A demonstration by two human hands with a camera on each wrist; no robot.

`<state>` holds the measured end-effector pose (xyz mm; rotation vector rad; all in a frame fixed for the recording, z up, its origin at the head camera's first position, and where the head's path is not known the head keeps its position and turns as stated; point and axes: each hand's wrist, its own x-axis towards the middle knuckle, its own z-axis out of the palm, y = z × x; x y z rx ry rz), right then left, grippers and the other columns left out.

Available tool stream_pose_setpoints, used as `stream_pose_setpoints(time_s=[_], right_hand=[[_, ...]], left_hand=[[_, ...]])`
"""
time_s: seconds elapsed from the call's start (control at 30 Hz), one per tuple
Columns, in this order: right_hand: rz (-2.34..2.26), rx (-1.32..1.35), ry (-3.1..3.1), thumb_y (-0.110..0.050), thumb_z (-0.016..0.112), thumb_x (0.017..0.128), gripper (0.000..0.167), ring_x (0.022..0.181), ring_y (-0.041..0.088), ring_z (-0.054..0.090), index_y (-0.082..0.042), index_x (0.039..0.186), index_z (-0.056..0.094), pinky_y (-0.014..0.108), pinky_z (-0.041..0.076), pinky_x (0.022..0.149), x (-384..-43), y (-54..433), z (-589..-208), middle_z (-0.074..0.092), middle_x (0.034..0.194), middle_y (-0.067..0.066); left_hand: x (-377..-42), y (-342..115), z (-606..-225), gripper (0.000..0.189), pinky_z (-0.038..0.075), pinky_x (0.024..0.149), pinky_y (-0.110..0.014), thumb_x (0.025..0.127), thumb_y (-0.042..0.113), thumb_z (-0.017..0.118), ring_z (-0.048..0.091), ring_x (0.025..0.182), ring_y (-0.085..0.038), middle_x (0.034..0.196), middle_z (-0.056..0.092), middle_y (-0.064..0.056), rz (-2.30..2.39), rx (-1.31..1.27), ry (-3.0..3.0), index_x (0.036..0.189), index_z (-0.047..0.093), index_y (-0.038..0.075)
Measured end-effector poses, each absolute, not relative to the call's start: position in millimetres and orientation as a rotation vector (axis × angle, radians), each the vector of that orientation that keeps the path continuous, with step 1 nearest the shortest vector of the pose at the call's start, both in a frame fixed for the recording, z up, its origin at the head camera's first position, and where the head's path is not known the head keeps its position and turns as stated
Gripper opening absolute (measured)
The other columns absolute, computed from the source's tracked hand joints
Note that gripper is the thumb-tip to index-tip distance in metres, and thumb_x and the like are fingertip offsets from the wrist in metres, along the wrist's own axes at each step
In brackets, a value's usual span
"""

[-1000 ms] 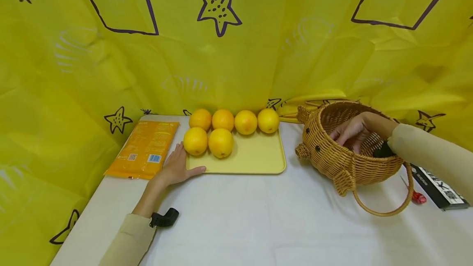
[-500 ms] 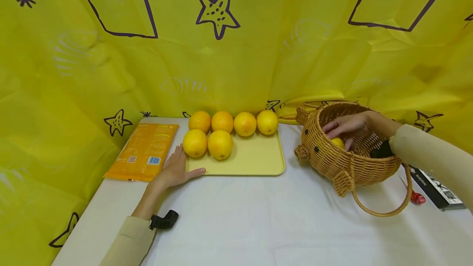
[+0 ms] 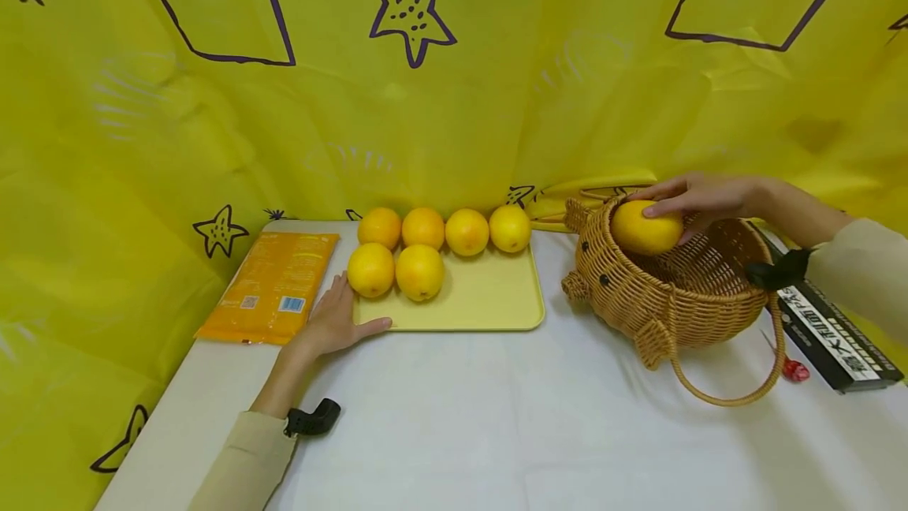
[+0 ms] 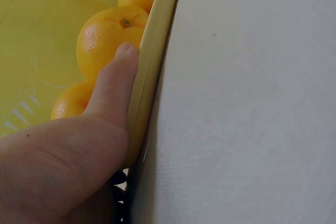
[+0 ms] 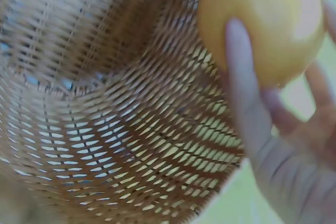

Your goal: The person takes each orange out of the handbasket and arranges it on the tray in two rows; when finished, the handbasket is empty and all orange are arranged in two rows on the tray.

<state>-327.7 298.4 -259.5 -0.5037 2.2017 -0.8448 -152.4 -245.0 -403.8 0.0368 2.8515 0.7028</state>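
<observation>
In the head view my right hand (image 3: 698, 197) grips an orange (image 3: 647, 227) at the mouth of a wicker basket (image 3: 638, 298) shaped like an animal. The right wrist view has the thumb and fingers around that orange (image 5: 262, 19), with the basket's woven inside (image 5: 131, 129) beside it. My left hand (image 3: 333, 322) rests at the left end of a pale yellow tray (image 3: 496, 298), fingers along its side and thumb on the front rim. Several oranges (image 3: 420, 272) sit on the tray in two rows. Close up, the left thumb (image 4: 113, 85) lies along the rim.
An orange packet (image 3: 273, 286) lies left of the tray. Right of the basket are a black box (image 3: 837, 337) with white lettering and a small red-wrapped item (image 3: 795, 371). The basket's handle (image 3: 738, 400) hangs down in front. A yellow printed cloth (image 3: 454, 124) hangs behind the white table.
My right hand has risen from deep inside the basket, bringing up an orange that was hidden, then partly visible. The left hand has stayed at the tray.
</observation>
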Motion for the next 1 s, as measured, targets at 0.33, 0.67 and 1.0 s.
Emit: stream_pose_setpoints(time_s=[0.33,0.67,1.0], right_hand=[[-1.721,-0.148,2.196,-0.028,0.051,0.1,0.047,0.089,0.009,0.069,-0.03,0.147,0.041,0.032,0.061,0.076,-260.4,302.3,-251.7,0.05,0.118,-0.014],[-2.402,-0.322,1.57,-0.013,0.042,0.103,0.034,0.103,0.016,0.069,-0.02,0.133,0.056,0.043,0.061,0.074,-184.3,240.9,-268.5,0.05,0.131,-0.002],[-2.262,-0.332,1.78,-0.024,0.042,0.104,0.036,0.104,0.008,0.065,-0.021,0.139,0.04,0.033,0.061,0.079,-167.7,210.4,-282.6,0.041,0.134,-0.006]], left_hand=[[-150.8,-248.0,-402.4,0.123,0.006,0.121,-0.058,0.081,0.07,0.06,0.0,0.149,-0.046,0.16,-0.002,-0.031,0.7,0.033,2.842,0.153,-0.003,-0.007],[-147.7,-251.9,-401.6,0.122,0.007,0.12,-0.06,0.081,0.069,0.06,0.001,0.149,-0.047,0.16,-0.001,-0.031,0.726,0.027,2.848,0.153,-0.003,-0.006],[-149.5,-245.2,-401.8,0.119,0.008,0.121,-0.06,0.082,0.066,0.062,0.002,0.149,-0.047,0.16,0.0,-0.03,0.733,0.051,2.865,0.153,-0.001,-0.005]])
